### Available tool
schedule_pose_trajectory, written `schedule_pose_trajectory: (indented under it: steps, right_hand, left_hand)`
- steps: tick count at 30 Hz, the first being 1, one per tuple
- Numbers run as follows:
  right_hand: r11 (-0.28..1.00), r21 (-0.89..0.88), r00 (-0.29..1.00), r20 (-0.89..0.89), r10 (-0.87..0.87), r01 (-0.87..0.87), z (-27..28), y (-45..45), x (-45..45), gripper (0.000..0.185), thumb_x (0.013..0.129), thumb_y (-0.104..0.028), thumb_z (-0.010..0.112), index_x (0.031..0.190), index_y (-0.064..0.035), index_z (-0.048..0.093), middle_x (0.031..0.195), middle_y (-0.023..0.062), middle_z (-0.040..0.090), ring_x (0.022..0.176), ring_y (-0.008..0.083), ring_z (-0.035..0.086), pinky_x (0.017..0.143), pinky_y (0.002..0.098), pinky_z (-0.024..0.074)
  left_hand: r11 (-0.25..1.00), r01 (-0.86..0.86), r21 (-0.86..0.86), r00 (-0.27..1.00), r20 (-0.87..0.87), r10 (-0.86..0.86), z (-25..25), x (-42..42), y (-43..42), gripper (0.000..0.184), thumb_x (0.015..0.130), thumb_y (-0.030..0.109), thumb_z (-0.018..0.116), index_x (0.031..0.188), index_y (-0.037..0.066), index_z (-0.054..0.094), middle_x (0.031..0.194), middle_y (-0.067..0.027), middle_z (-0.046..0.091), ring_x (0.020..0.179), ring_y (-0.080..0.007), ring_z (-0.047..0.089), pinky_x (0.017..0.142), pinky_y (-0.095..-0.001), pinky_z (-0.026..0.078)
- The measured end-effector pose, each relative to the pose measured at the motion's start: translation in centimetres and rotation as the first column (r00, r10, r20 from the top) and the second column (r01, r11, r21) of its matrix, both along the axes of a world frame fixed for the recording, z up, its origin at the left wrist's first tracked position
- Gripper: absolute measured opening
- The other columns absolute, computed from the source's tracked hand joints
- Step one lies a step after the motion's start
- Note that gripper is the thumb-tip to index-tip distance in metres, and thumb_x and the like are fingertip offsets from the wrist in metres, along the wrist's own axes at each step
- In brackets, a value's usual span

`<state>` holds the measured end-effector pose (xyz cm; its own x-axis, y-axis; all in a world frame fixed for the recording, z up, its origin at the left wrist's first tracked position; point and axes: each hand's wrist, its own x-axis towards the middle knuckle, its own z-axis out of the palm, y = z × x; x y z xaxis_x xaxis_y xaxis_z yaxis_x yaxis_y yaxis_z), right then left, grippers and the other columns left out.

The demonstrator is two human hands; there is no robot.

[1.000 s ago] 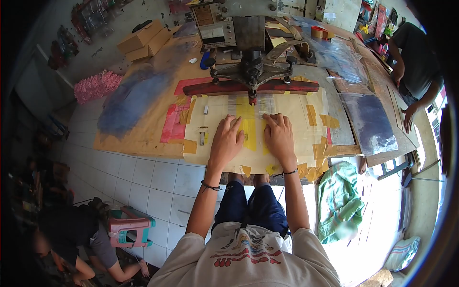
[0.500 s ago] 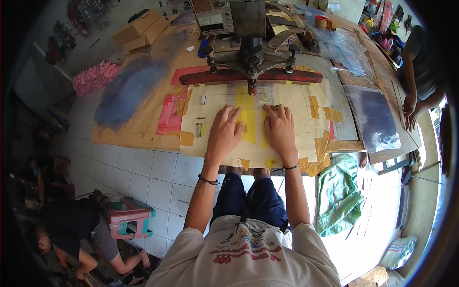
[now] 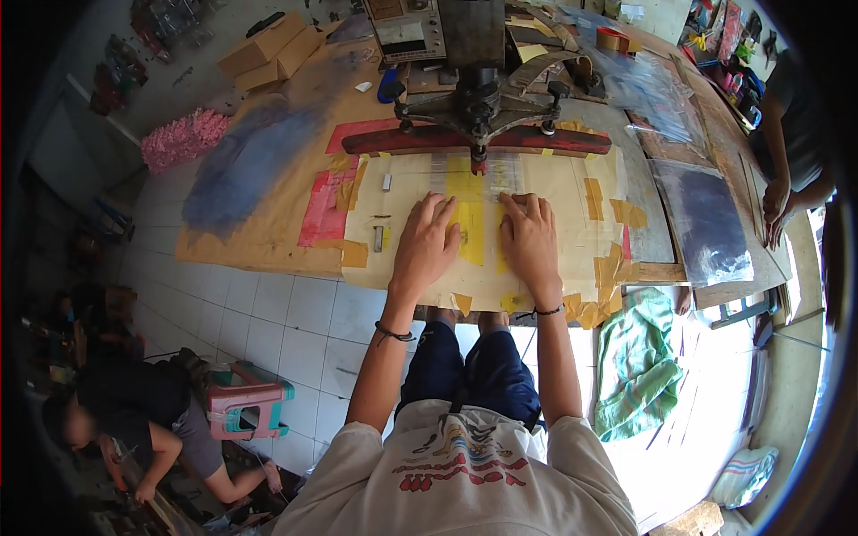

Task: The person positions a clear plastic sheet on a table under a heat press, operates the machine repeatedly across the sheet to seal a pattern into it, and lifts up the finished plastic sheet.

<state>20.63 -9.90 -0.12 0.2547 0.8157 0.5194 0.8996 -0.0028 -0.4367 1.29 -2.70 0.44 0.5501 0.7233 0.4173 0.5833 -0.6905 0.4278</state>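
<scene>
Palms down, person's L hand point(image 3: 427, 243) & R hand point(image 3: 530, 237) rested on beige sheet point(image 3: 572, 241) in front of red bar point(image 3: 576, 143), each grip loosely spread, fingertips at clear plastic sheet point(image 3: 503, 174). Yellow strip point(image 3: 467, 225) ran btwn hands toward bar; co-worker point(image 3: 791, 134) stood well right of bar.

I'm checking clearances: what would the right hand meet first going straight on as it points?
The right hand would probably meet the long red bar first, though the bar's height is unclear.
</scene>
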Motion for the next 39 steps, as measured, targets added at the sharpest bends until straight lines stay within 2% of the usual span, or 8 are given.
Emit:
schedule_pose_trajectory:
  steps: [29, 32, 35, 38, 39]
  right_hand:
    - [1.0, 0.019, 1.0, 0.01, 0.007, -0.007, -0.18, 0.01, -0.01, 0.04, 0.092, -0.008, 0.061, 0.131, -0.0057, 0.071, 0.124, 0.0147, 0.066, 0.122, 0.0356, 0.057, 0.111, 0.0471, 0.0447]
    - [1.0, 0.013, 1.0, 0.009, 0.008, -0.008, -0.09, -0.01, -0.02, 0.04, 0.092, -0.008, 0.061, 0.131, -0.0058, 0.071, 0.124, 0.0148, 0.066, 0.122, 0.0356, 0.057, 0.111, 0.0471, 0.045]
    - [0.999, 0.03, 1.0, 0.021, 0.012, -0.013, -0.31, 0.02, 0.04, 0.04, 0.092, -0.008, 0.061, 0.131, -0.0059, 0.071, 0.124, 0.0148, 0.066, 0.122, 0.0357, 0.057, 0.11, 0.0471, 0.0452]
    - [1.0, 0.015, 1.0, 0.012, 0.017, -0.017, -0.04, -0.1, -0.01, 0.041, 0.092, -0.008, 0.061, 0.132, -0.0059, 0.071, 0.124, 0.015, 0.066, 0.123, 0.0359, 0.057, 0.11, 0.0473, 0.0453]
    - [1.0, 0.015, 1.0, 0.012, 0.016, -0.016, -0.09, -0.13, -0.04, 0.041, 0.092, -0.008, 0.061, 0.132, -0.0058, 0.071, 0.124, 0.015, 0.066, 0.123, 0.036, 0.057, 0.11, 0.0474, 0.0453]
  left_hand:
    - [1.0, -0.004, 0.018, 1.0, 0.0, 0.004, -0.18, -0.04, 0.05, 0.046, 0.1, 0.014, 0.064, 0.143, -0.002, 0.062, 0.144, -0.0183, 0.055, 0.136, -0.0378, 0.054, 0.115, -0.046, 0.046]
    - [0.998, 0.012, 0.063, 1.0, 0.018, -0.014, -0.35, -0.05, 0.19, 0.046, 0.099, 0.015, 0.064, 0.14, -0.006, 0.063, 0.14, -0.0172, 0.055, 0.128, -0.0366, 0.056, 0.111, -0.0464, 0.048]
    - [0.997, 0.009, 0.073, 0.999, 0.032, -0.012, -0.45, -0.03, 0.17, 0.045, 0.099, 0.015, 0.065, 0.139, -0.006, 0.063, 0.14, -0.0175, 0.055, 0.128, -0.0368, 0.056, 0.111, -0.0463, 0.048]
    - [1.0, 0.001, 0.011, 1.0, 0.026, -0.001, -0.2, -0.04, -0.02, 0.047, 0.099, 0.013, 0.064, 0.143, -0.003, 0.061, 0.144, -0.0188, 0.056, 0.137, -0.0386, 0.054, 0.116, -0.0458, 0.045]
    - [1.0, 0.005, 0.031, 1.0, 0.029, -0.006, -0.24, -0.1, -0.05, 0.046, 0.099, 0.014, 0.064, 0.141, -0.004, 0.062, 0.143, -0.0189, 0.056, 0.135, -0.0383, 0.054, 0.115, -0.0459, 0.046]
